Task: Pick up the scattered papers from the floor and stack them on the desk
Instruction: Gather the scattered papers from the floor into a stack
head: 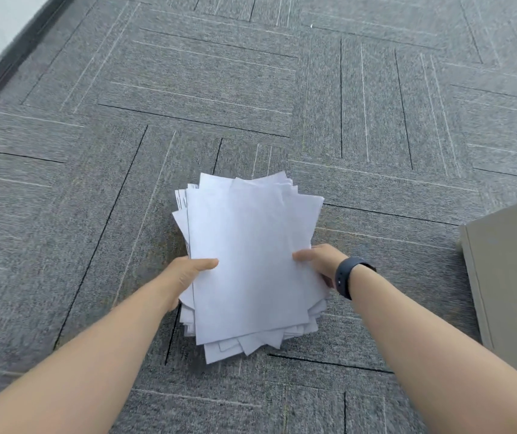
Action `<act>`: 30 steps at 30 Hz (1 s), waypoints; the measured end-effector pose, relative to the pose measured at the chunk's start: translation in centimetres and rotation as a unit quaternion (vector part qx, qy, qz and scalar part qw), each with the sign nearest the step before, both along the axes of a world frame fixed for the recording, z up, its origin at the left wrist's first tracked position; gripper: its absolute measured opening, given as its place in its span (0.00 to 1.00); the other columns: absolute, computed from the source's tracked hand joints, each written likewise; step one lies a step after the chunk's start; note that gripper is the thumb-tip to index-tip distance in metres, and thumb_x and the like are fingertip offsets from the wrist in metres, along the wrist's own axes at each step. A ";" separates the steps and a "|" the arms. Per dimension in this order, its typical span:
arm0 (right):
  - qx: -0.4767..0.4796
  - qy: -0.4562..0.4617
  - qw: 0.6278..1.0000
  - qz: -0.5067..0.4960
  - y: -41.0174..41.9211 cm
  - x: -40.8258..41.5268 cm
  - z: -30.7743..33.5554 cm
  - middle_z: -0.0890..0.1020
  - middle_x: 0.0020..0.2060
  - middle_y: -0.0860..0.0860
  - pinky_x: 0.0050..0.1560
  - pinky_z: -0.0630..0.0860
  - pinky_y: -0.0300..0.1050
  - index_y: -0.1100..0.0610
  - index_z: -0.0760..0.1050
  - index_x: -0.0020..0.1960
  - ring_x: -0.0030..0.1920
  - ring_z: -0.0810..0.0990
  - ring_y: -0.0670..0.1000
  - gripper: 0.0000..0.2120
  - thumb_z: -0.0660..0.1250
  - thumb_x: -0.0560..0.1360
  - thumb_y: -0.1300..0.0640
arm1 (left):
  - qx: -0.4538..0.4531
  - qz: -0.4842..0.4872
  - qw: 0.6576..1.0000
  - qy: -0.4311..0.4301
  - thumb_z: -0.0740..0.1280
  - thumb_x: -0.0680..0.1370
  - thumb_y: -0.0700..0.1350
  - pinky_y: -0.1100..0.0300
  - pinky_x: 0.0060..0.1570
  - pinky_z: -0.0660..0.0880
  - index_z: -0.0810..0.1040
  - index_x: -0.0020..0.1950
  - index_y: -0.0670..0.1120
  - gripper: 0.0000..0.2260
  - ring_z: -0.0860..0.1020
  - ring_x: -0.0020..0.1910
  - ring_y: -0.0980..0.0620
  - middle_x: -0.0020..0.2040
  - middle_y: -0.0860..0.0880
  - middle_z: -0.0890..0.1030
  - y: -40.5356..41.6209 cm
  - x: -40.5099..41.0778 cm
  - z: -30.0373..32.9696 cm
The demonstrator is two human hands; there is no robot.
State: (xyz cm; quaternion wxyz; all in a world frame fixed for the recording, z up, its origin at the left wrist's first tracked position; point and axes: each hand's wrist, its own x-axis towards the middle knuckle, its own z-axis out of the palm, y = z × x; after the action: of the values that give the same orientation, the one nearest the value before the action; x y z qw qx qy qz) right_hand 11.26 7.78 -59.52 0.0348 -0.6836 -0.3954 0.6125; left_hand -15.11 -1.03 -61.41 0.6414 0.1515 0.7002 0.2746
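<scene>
1. A loose sheaf of white papers (251,261) is held above the grey carpeted floor (188,89), in front of the person and roughly centred in the view.
2. The left hand (188,278) is clamped on the sheaf's left edge, thumb on top and fingers hidden beneath.
3. The right hand (320,261), with a dark wristband (349,277) on its wrist, is closed on the right edge in the same way.
4. The sheets are fanned and misaligned; corners stick out at the near and far ends.
5. The sheaf is judged light and floppy, with smooth sheets that may slide over one another, so support from below along both long edges seems advisable.
6. No further loose sheets are seen on the floor.
7. A pale flat surface (514,277) is seen at the right edge; it cannot be told whether this is the desk.
</scene>
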 end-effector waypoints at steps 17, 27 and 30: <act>0.155 0.115 0.976 -0.099 2.1 -1.6 2.7 0.83 0.29 0.45 0.31 0.79 0.37 0.57 0.78 0.41 0.27 0.82 0.43 0.07 0.69 0.74 0.68 | 0.128 0.081 0.987 0.059 0.71 0.73 0.34 0.51 0.49 0.79 0.78 0.45 0.46 0.08 0.81 0.42 0.46 0.46 0.43 0.83 4.5 1.3 3.2; 0.226 0.138 0.939 -0.220 2.5 0.2 16.5 0.85 0.31 0.46 0.38 0.81 0.42 0.57 0.80 0.42 0.33 0.83 0.46 0.03 0.72 0.72 0.64 | 0.149 0.095 0.984 0.036 0.72 0.73 0.36 0.54 0.44 0.80 0.80 0.50 0.44 0.07 0.83 0.41 0.46 0.42 0.48 0.86 6.7 3.6 16.4; 0.247 0.137 0.927 -0.248 2.2 0.6 22.0 0.84 0.30 0.45 0.34 0.79 0.40 0.58 0.80 0.42 0.31 0.82 0.44 0.03 0.72 0.72 0.64 | 0.155 0.100 0.982 0.032 0.72 0.73 0.36 0.52 0.45 0.79 0.80 0.49 0.43 0.07 0.83 0.41 0.46 0.44 0.46 0.85 6.9 4.3 21.6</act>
State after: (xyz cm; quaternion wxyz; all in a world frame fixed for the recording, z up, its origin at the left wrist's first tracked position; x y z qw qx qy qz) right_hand 11.84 10.02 -37.49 0.4069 -0.6391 -0.3437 0.5549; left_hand -10.85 5.87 -39.76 0.5567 0.1870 0.6809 0.4376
